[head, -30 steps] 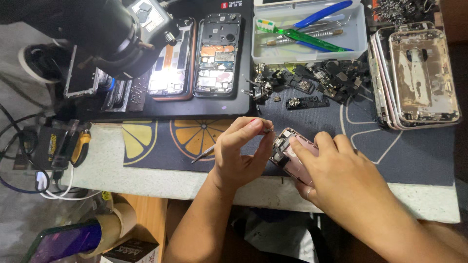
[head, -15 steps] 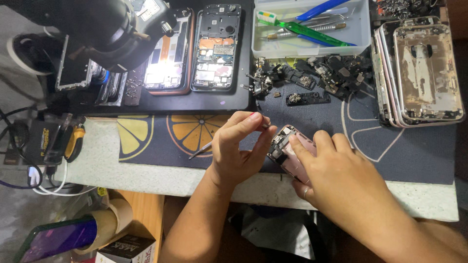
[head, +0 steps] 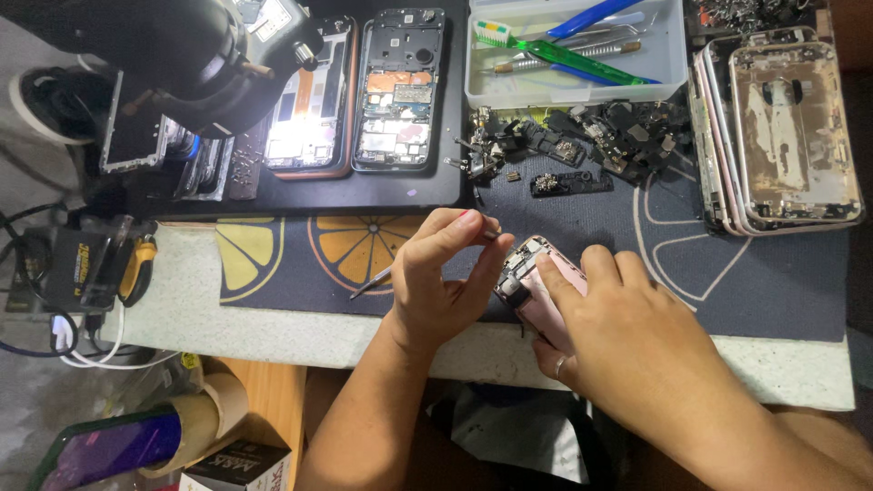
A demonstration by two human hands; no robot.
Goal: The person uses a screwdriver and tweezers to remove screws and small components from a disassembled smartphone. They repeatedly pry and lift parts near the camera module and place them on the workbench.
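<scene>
A pink phone housing [head: 536,289] is grasped by the right hand [head: 627,345] at 6 o'clock on the worktop [head: 273,332]. A thin metal tool [head: 375,281] is pinched in the left hand [head: 436,282] fingers, just beside the housing at 9 o'clock.

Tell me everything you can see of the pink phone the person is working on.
The pink phone is an opened shell with a metallic-looking pink casing, its upper end exposing small dark and silver parts. It lies tilted at the front edge of the dark mat. The right hand covers its lower half and presses it down. The left hand holds a thin metal tool at its open end. The rest is hidden.
</scene>
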